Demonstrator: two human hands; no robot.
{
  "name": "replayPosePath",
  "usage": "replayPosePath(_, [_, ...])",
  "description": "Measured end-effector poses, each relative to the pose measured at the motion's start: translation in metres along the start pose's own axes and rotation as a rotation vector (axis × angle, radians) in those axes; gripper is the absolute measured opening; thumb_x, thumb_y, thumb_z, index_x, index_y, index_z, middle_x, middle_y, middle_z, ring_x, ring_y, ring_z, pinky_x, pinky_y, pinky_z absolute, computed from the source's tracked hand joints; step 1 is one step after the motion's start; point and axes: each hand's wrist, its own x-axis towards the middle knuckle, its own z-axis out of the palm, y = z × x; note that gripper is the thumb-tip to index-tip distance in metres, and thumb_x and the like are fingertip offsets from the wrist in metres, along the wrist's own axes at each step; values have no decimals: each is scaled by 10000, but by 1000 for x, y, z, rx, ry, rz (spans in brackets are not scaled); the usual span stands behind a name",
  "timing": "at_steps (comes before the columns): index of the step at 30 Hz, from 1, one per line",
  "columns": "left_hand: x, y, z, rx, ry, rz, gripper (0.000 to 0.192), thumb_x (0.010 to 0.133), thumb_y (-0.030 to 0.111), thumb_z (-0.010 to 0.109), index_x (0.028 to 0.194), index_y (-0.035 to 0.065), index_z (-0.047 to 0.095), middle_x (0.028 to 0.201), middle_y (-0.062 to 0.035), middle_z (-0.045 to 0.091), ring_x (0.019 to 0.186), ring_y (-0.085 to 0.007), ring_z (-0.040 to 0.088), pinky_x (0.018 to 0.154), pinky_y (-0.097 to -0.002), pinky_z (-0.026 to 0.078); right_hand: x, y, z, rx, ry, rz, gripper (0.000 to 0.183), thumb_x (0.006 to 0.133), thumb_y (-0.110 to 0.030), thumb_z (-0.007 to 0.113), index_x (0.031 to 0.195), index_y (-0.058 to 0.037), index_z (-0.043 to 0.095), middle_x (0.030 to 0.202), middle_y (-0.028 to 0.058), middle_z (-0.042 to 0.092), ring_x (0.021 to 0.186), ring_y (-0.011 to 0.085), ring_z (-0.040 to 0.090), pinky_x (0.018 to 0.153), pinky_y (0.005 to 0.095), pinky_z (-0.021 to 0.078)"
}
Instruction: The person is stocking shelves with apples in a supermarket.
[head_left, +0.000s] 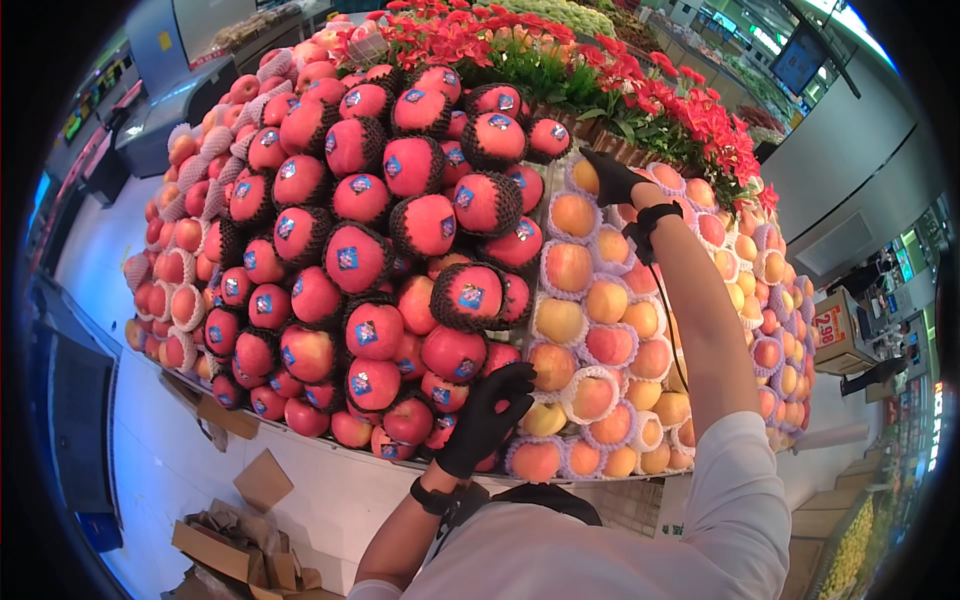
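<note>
My right hand (616, 180), in a black glove, reaches to the back of the paler apples. Its fingers and thumb curve around a yellow-red apple (585, 177) in a purple foam net. Low at the front, my left hand (486, 421), also black-gloved, hovers over or rests on the apples where the two kinds meet. Its fingers are bent with a gap to the thumb, and red apple skin shows through that gap. Left of it rise large red apples (377, 330) with blue stickers, many in black foam nets. Purple- and white-netted apples (592, 397) lie to its right.
Red flowers (585, 64) with green leaves line the back of the display. A narrow divider (553, 180) runs between the apple groups. Torn cardboard boxes (225, 551) lie on the floor at lower left. At right stands a carton (844, 330) with a price sign.
</note>
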Motion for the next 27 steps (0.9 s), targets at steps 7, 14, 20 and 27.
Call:
replayPosePath(7, [-4, -1, -1, -7, 34, 18, 407, 858, -11, 589, 1250, 20, 481, 1126, -59, 587, 1037, -142, 568, 919, -291, 454, -13, 15, -7, 56, 130, -96, 996, 572, -42, 752, 1436, -88, 258, 1352, 222, 435, 1264, 351, 415, 1054, 388, 360])
replayPosePath(14, [0, 7, 9, 4, -7, 40, 376, 869, -8, 578, 1234, 18, 493, 1125, -73, 601, 1029, -150, 584, 909, -288, 462, -67, 3, -25, 149, 276, 178, 687, 678, 20, 641, 1326, -48, 422, 1267, 204, 515, 1188, 312, 491, 1000, 352, 407])
replayPosePath(20, [6, -4, 19, 47, -25, 61, 252, 872, -20, 563, 1122, 6, 571, 1046, -79, 638, 996, -150, 601, 886, -284, 472, -151, -1, -6, 47, 448, -59, 125, 828, -100, 550, 733, -43, 607, 703, 119, 605, 618, 246, 573, 537, 361, 412])
replayPosePath(27, [11, -6, 34, -101, -90, 69, 197, 884, 54, 598, 1075, 7, 596, 1035, -67, 638, 965, -133, 600, 860, -276, 475, -275, -64, 29, 131, 345, 233, 336, 837, -291, 626, 688, 2, 562, 687, 188, 591, 637, 325, 581, 597, 409, 441])
